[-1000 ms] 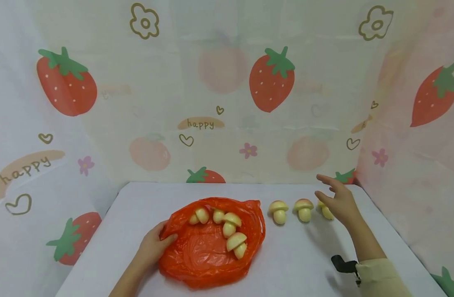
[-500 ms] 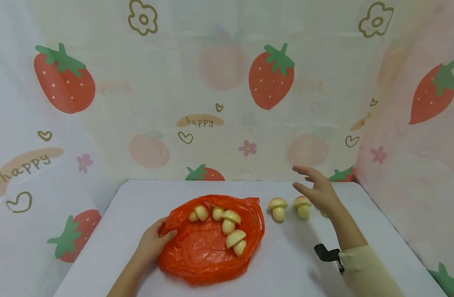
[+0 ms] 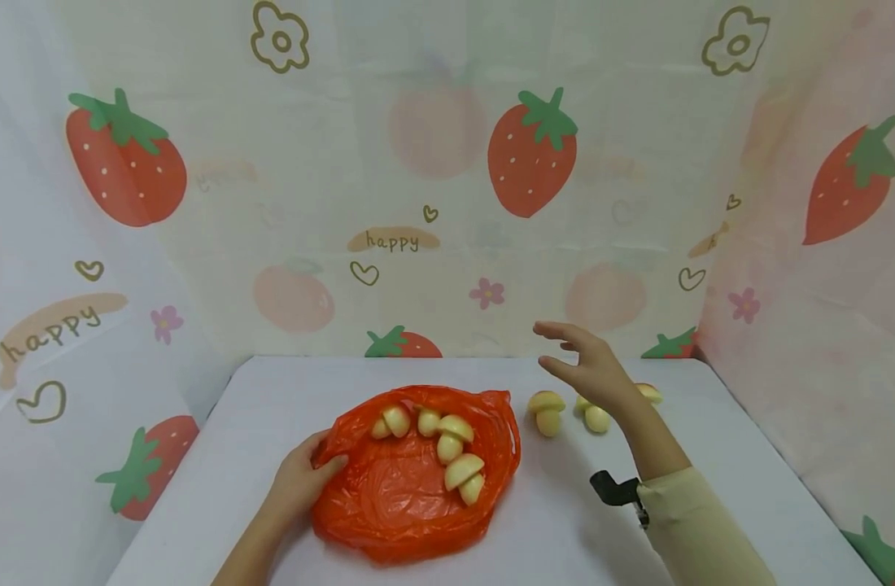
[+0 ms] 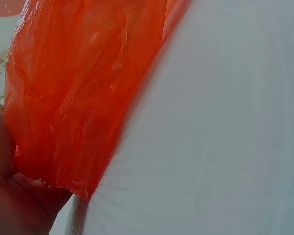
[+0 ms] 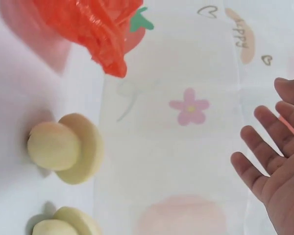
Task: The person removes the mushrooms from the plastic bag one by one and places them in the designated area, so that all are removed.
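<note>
The word "happy" is printed on the backdrop cloth [image 3: 447, 163], at centre and at left.

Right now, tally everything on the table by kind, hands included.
Toy mushrooms in the orange bag: 4
Toy mushrooms loose on the table: 3
Orange plastic bags: 1
Hands: 2, left hand gripping the bag's edge, right hand open above the loose mushrooms
Total: 10

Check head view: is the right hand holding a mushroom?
No. The right hand hovers with fingers spread and nothing in it, above the loose mushrooms on the table.
</note>
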`<state>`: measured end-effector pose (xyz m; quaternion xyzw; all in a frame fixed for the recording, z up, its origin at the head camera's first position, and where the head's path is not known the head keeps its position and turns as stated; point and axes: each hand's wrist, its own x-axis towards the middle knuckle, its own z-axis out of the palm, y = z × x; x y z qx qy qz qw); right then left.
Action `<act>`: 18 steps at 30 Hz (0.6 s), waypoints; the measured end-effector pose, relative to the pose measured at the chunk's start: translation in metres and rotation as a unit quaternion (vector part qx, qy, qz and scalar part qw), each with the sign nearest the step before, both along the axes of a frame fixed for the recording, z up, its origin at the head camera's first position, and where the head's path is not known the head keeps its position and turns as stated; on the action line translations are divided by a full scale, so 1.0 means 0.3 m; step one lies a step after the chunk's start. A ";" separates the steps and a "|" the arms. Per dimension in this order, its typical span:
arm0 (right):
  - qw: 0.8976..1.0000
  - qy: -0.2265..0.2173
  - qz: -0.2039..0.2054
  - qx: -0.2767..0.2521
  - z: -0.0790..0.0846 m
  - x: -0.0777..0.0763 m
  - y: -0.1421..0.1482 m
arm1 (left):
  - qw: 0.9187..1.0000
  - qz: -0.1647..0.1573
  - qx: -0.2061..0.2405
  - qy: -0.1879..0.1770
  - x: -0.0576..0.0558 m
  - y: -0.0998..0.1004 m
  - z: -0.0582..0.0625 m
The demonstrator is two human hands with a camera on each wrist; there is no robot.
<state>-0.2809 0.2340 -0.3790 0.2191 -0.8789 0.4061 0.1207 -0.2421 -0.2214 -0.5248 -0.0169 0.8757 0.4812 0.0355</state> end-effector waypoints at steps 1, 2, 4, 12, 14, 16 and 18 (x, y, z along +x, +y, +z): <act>1.000 -0.001 0.006 0.000 0.005 -0.002 -0.011 | 1.000 0.001 0.000 0.001 0.000 0.000 -0.001; 1.000 -0.001 0.013 -0.001 0.010 -0.005 -0.021 | 1.000 0.001 0.001 0.002 0.000 -0.001 -0.002; 1.000 -0.004 0.023 -0.001 0.019 -0.009 -0.045 | 1.000 0.000 0.002 0.004 0.001 -0.001 0.000; 0.998 -0.007 0.060 0.008 0.048 -0.024 -0.137 | 1.000 -0.001 -0.001 0.013 0.005 0.002 0.001; 0.997 -0.005 0.074 0.011 0.057 -0.031 -0.161 | 1.000 0.001 0.001 0.011 0.005 0.002 0.001; 0.996 -0.002 0.089 0.014 0.066 -0.038 -0.186 | 1.000 0.002 0.002 0.009 0.004 0.002 0.002; 0.994 0.002 0.104 0.014 0.075 -0.045 -0.213 | 1.000 0.003 0.003 0.007 0.005 0.003 0.003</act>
